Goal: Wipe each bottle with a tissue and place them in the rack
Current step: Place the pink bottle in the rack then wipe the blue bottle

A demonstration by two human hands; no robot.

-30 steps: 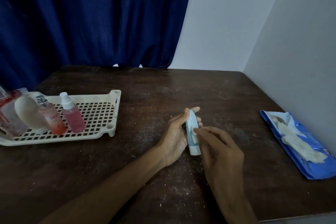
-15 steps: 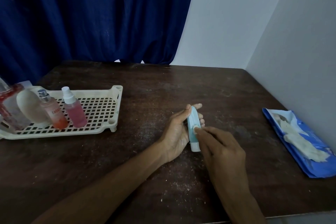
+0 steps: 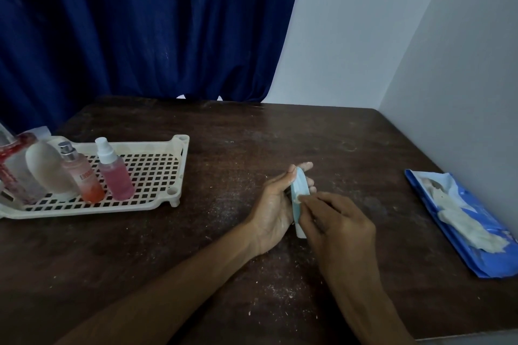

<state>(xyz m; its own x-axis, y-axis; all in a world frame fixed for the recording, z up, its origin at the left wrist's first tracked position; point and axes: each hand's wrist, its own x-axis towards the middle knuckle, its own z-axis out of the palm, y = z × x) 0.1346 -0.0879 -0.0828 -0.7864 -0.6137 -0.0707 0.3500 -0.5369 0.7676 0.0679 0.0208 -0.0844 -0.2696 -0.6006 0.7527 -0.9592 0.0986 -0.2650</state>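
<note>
Tube (image 3: 299, 187): pale blue-green body, white cap.
Tissue scrap (image 3: 297, 199): white.
Rack (image 3: 140, 146): cream plastic, its floor a regular grid of square holes.
Spray bottle (image 3: 116, 179): pink liquid, whitish top.
Perfume bottle (image 3: 84, 179): pink fading to orange at the base, silver cap (the red lettering is too blurred for you to read).
Rounded bottle (image 3: 47, 168): off-white.
Leftmost bottle (image 3: 14, 165): clear with red patterning.
Table (image 3: 252, 134): dark brown, flecked with pale specks all around your work.
Curtain (image 3: 140, 22): deep blue.
Tissue packet (image 3: 476, 255): bright blue, white tissues showing.
</note>
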